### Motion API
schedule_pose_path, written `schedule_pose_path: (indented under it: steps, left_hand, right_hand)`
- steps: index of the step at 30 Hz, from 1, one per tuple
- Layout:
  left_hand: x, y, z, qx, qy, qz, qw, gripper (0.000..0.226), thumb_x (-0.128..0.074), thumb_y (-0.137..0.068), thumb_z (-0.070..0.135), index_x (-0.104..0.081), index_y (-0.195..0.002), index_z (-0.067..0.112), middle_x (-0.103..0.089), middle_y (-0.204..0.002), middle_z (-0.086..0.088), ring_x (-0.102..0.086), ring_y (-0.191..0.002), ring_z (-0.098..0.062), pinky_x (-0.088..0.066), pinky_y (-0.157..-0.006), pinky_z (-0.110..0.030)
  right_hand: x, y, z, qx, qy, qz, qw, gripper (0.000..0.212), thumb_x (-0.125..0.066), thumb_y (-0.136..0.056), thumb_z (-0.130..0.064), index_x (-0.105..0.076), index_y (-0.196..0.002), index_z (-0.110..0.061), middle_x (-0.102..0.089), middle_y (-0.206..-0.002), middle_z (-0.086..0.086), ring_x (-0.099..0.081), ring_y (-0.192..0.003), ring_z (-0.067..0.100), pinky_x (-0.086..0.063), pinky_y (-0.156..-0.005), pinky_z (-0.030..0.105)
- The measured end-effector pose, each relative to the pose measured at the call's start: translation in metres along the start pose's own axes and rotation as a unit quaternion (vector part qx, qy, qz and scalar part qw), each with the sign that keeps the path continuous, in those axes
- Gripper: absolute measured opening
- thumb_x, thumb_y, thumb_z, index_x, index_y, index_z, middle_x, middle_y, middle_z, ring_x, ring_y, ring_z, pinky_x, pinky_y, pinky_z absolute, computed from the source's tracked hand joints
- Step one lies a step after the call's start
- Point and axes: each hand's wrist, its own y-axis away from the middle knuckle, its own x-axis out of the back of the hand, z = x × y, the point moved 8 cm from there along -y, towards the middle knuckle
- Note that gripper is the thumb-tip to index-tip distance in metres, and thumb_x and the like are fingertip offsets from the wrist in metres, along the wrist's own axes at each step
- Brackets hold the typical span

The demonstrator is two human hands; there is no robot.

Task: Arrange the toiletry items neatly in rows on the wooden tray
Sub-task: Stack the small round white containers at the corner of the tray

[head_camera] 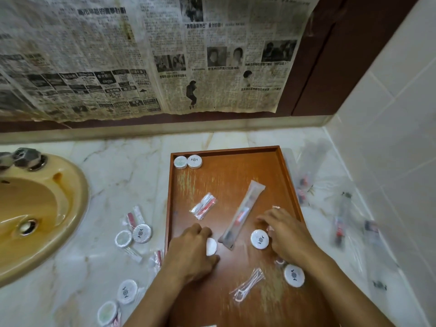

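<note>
The rectangular brown wooden tray (286,175) sits on the white marble counter (113,166), right of the yellowish oval sink (70,208). In its far left corner, 2 round white wrapped soaps (188,162) touch side by side. The left hand (192,251) has its fingers curled round another round white wrapped soap (211,247) near the tray's left side. The right hand (286,234) lies with fingers bent over a small packet; its grip cannot be made out. Between the hands lies a long clear-wrapped toothbrush (241,214), diagonal. More packets lie scattered on both sides of the tray.
</note>
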Motion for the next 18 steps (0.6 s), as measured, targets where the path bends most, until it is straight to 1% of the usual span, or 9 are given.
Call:
schedule_pose_path:
  steps: [2, 3, 6, 8, 11, 12, 14, 16, 18]
  left_hand:
    - [0.000, 0.000, 0.003, -0.009, -0.018, 0.002, 1.000, 0.048, -0.057, -0.080, 0.057, -0.050, -0.120, 0.032, -0.051, -0.115, 0.009, -0.053, -0.112, -0.016, -0.046, -0.083, -0.033]
    - [0.000, 0.000, 0.004, -0.012, -0.020, 0.001, 1.000, 0.044, -0.056, -0.081, 0.055, -0.051, -0.118, 0.031, -0.051, -0.114, 0.008, -0.054, -0.110, -0.017, -0.047, -0.081, -0.033]
    - [-0.003, 0.000, 0.005, -0.017, -0.008, -0.002, 1.000, 0.039, -0.057, -0.083, 0.050, -0.053, -0.116, 0.028, -0.052, -0.113, 0.005, -0.055, -0.108, -0.019, -0.048, -0.081, -0.034]
    - [-0.003, -0.001, 0.005, -0.017, 0.002, 0.004, 1.000, 0.039, -0.058, -0.083, 0.047, -0.055, -0.116, 0.027, -0.053, -0.112, 0.004, -0.055, -0.106, -0.019, -0.048, -0.081, -0.034]
    - [-0.005, 0.000, 0.003, -0.014, 0.032, 0.015, 0.999, 0.039, -0.059, -0.080, 0.046, -0.058, -0.114, 0.027, -0.055, -0.109, 0.005, -0.057, -0.102, -0.018, -0.049, -0.080, -0.032]
    - [-0.006, 0.000, 0.001, -0.008, 0.058, 0.022, 0.998, 0.038, -0.060, -0.078, 0.046, -0.059, -0.112, 0.028, -0.055, -0.108, 0.006, -0.057, -0.100, -0.017, -0.049, -0.080, -0.031]
    - [-0.005, 0.002, -0.005, 0.017, 0.153, 0.045, 0.987, 0.033, -0.065, -0.074, 0.046, -0.060, -0.102, 0.030, -0.057, -0.101, 0.010, -0.058, -0.092, -0.012, -0.049, -0.076, -0.028]
    - [-0.007, 0.004, -0.012, 0.046, 0.269, 0.064, 0.960, 0.029, -0.073, -0.069, 0.040, -0.061, -0.094, 0.031, -0.062, -0.093, 0.011, -0.060, -0.081, -0.007, -0.049, -0.069, -0.021]
    - [-0.010, 0.006, -0.014, 0.078, 0.376, 0.061, 0.921, 0.026, -0.078, -0.071, 0.031, -0.064, -0.093, 0.029, -0.068, -0.088, 0.007, -0.063, -0.077, -0.006, -0.049, -0.065, -0.015]
  right_hand:
    - [-0.006, 0.007, -0.005, 0.019, 0.032, -0.026, 0.999, 0.057, -0.069, -0.071, -0.008, -0.055, -0.123, -0.028, -0.050, -0.122, -0.010, -0.045, -0.115, 0.015, -0.039, -0.081, 0.024]
    - [-0.008, 0.009, -0.009, 0.030, 0.054, -0.031, 0.998, 0.053, -0.066, -0.075, -0.012, -0.054, -0.124, -0.028, -0.049, -0.123, -0.009, -0.045, -0.116, 0.016, -0.038, -0.081, 0.025]
    - [-0.011, 0.013, -0.019, 0.047, 0.089, -0.040, 0.994, 0.046, -0.057, -0.087, -0.025, -0.047, -0.132, -0.027, -0.044, -0.129, -0.006, -0.038, -0.120, 0.016, -0.035, -0.091, 0.030]
    - [-0.013, 0.013, -0.021, 0.045, 0.103, -0.052, 0.992, 0.049, -0.056, -0.089, -0.031, -0.043, -0.136, -0.026, -0.042, -0.132, -0.005, -0.036, -0.122, 0.017, -0.030, -0.095, 0.031]
    - [-0.016, 0.011, -0.021, 0.051, 0.118, -0.070, 0.989, 0.055, -0.059, -0.087, -0.034, -0.041, -0.138, -0.025, -0.042, -0.133, -0.004, -0.035, -0.121, 0.018, -0.027, -0.095, 0.030]
    - [-0.016, 0.010, -0.022, 0.056, 0.124, -0.069, 0.988, 0.056, -0.060, -0.087, -0.035, -0.041, -0.138, -0.025, -0.043, -0.133, -0.003, -0.035, -0.121, 0.018, -0.027, -0.095, 0.030]
    - [-0.017, 0.008, -0.022, 0.056, 0.127, -0.065, 0.988, 0.056, -0.060, -0.086, -0.041, -0.042, -0.137, -0.024, -0.044, -0.132, -0.003, -0.035, -0.120, 0.018, -0.027, -0.094, 0.030]
    - [-0.017, 0.006, -0.021, 0.042, 0.127, -0.058, 0.989, 0.057, -0.058, -0.085, -0.050, -0.045, -0.134, -0.024, -0.045, -0.130, -0.003, -0.036, -0.118, 0.018, -0.028, -0.094, 0.031]
    - [-0.017, 0.005, -0.019, 0.016, 0.132, -0.056, 0.990, 0.058, -0.055, -0.084, -0.056, -0.048, -0.131, -0.022, -0.046, -0.127, -0.002, -0.037, -0.117, 0.018, -0.031, -0.093, 0.031]
